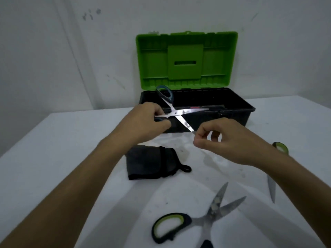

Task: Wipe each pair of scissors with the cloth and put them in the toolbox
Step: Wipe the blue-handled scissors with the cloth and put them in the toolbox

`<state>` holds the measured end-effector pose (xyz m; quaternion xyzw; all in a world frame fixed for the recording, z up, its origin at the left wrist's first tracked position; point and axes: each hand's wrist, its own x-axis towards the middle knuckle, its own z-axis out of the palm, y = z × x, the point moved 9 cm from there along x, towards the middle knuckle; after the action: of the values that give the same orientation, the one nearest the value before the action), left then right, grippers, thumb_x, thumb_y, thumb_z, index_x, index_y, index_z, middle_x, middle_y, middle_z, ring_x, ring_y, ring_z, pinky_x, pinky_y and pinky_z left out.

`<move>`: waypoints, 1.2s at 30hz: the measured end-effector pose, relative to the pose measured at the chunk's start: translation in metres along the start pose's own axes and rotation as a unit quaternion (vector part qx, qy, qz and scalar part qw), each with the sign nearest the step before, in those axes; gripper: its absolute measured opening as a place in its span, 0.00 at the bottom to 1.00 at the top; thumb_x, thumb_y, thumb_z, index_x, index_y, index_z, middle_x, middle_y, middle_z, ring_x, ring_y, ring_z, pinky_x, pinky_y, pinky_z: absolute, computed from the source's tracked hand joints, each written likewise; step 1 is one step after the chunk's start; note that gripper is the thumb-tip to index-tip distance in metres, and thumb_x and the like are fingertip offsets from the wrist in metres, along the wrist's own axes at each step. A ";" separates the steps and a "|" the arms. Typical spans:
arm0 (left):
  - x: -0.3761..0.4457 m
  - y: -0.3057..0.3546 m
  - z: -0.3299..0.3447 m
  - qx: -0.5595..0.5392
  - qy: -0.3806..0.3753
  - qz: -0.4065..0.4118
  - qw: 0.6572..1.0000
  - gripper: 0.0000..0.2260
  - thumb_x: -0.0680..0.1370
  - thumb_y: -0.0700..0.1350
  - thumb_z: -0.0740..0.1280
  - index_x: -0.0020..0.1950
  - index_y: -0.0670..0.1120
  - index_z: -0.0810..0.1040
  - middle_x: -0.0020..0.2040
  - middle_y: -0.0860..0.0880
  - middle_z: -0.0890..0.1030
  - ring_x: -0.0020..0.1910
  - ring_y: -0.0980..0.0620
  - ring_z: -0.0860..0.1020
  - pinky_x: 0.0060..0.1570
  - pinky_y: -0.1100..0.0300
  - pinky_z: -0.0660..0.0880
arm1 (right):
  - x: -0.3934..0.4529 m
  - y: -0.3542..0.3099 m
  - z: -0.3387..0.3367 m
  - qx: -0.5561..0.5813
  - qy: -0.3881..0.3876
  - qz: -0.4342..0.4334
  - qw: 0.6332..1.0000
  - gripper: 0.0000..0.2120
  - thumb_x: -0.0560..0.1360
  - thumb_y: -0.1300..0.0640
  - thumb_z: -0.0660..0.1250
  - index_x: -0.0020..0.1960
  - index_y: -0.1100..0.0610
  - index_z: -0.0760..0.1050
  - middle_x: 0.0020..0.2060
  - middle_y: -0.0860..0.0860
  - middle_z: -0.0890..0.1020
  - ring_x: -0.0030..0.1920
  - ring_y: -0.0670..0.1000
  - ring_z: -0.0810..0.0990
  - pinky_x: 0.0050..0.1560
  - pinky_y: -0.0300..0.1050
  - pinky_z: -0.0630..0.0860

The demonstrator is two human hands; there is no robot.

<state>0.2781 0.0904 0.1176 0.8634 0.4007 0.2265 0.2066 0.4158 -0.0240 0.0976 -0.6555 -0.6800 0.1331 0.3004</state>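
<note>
Scissors with blue handles are held splayed wide above the worktop, just in front of the open toolbox. Our left hand has its fingers curled round the lower handle loop; the other loop sticks up beyond them, over the toolbox's black rim. Our right hand pinches the tip of the nearer blade between thumb and forefinger, remaining fingers curled loosely, touching nothing else that we can see. The second blade points rightward across the box, past the right fingertips. Dark cloth lies folded on the worktop below and between both hands, untouched. Green-handled scissors lie open nearer to us, below the right hand, blades spotted. Another green-handled pair lies partly hidden under the right forearm. The toolbox's green lid stands upright.
</note>
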 end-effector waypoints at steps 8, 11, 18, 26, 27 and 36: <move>-0.038 -0.102 -0.030 -0.141 0.050 -0.157 0.976 0.05 0.75 0.43 0.66 0.43 0.43 0.80 0.35 0.50 0.85 0.30 0.52 0.82 0.37 0.57 0.82 | 0.026 -0.021 0.052 -0.057 -0.033 -0.006 0.998 0.10 0.73 0.40 0.70 0.38 0.45 0.77 0.37 0.42 0.81 0.31 0.44 0.76 0.33 0.35 0.69; -0.048 -0.132 -0.028 -0.191 0.062 -0.191 0.961 0.06 0.77 0.42 0.65 0.43 0.42 0.78 0.35 0.47 0.83 0.26 0.53 0.77 0.28 0.62 0.76 | 0.036 -0.040 0.076 -0.101 0.013 -0.078 0.992 0.13 0.72 0.40 0.70 0.36 0.46 0.71 0.35 0.43 0.75 0.35 0.43 0.74 0.35 0.38 0.67; -0.058 -0.156 -0.041 -0.287 0.122 -0.196 0.930 0.08 0.79 0.38 0.62 0.55 0.44 0.78 0.40 0.45 0.82 0.27 0.53 0.77 0.26 0.64 0.75 | 0.050 -0.065 0.134 -0.262 -0.023 -0.135 0.955 0.28 0.73 0.31 0.61 0.68 0.44 0.67 0.59 0.45 0.70 0.58 0.48 0.69 0.59 0.45 0.67; -0.039 -0.138 -0.054 -0.304 0.148 -0.149 0.929 0.09 0.76 0.37 0.64 0.50 0.49 0.78 0.47 0.44 0.83 0.29 0.53 0.75 0.28 0.62 0.72 | 0.068 -0.042 0.148 -0.098 -0.057 -0.064 0.991 0.26 0.75 0.40 0.68 0.69 0.43 0.61 0.59 0.47 0.75 0.52 0.47 0.74 0.52 0.41 0.72; -0.035 -0.134 -0.056 -0.304 0.148 -0.143 0.930 0.09 0.76 0.37 0.63 0.51 0.48 0.78 0.45 0.44 0.82 0.29 0.53 0.74 0.27 0.62 0.72 | 0.069 -0.042 0.148 -0.079 -0.060 -0.071 0.993 0.23 0.76 0.42 0.68 0.66 0.43 0.62 0.58 0.47 0.77 0.50 0.46 0.74 0.49 0.40 0.73; -0.001 -0.086 -0.089 -0.284 0.203 -0.049 0.936 0.07 0.80 0.48 0.64 0.50 0.47 0.80 0.35 0.50 0.80 0.27 0.54 0.73 0.28 0.63 0.71 | 0.063 -0.087 0.038 0.004 0.151 -0.226 0.962 0.14 0.74 0.57 0.71 0.58 0.51 0.74 0.52 0.46 0.72 0.50 0.41 0.74 0.50 0.30 0.70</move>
<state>0.1768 0.1563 0.1434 0.6841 0.3945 0.4907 0.3684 0.3255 0.0360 0.1328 -0.4959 -0.7564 -0.0360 0.4251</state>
